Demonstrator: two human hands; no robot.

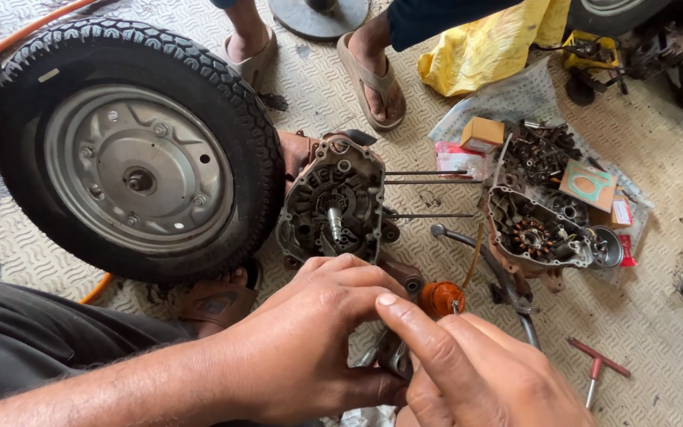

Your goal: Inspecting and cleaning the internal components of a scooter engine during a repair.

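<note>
**A:** so what's in the hands here?

**B:** left hand [310, 340] and right hand [468, 372] are bunched together low in the shot, fingers pinched around small metal parts [389, 356]. can't tell exactly what they are. an orange-handled tool [441, 299] sits just behind the fingertips.

**A:** and the floor?

**B:** open engine case [333, 202] with long studs, right against a scooter wheel [132, 150]. second case half [535, 233] lies off to the right on the patterned mat [658, 316].

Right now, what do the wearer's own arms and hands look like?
Both are bare: no gloves, sleeves, watch or rings show. The left hand comes with a hairy forearm in view. The right hand shows only to the wrist; its nails are short.
</note>
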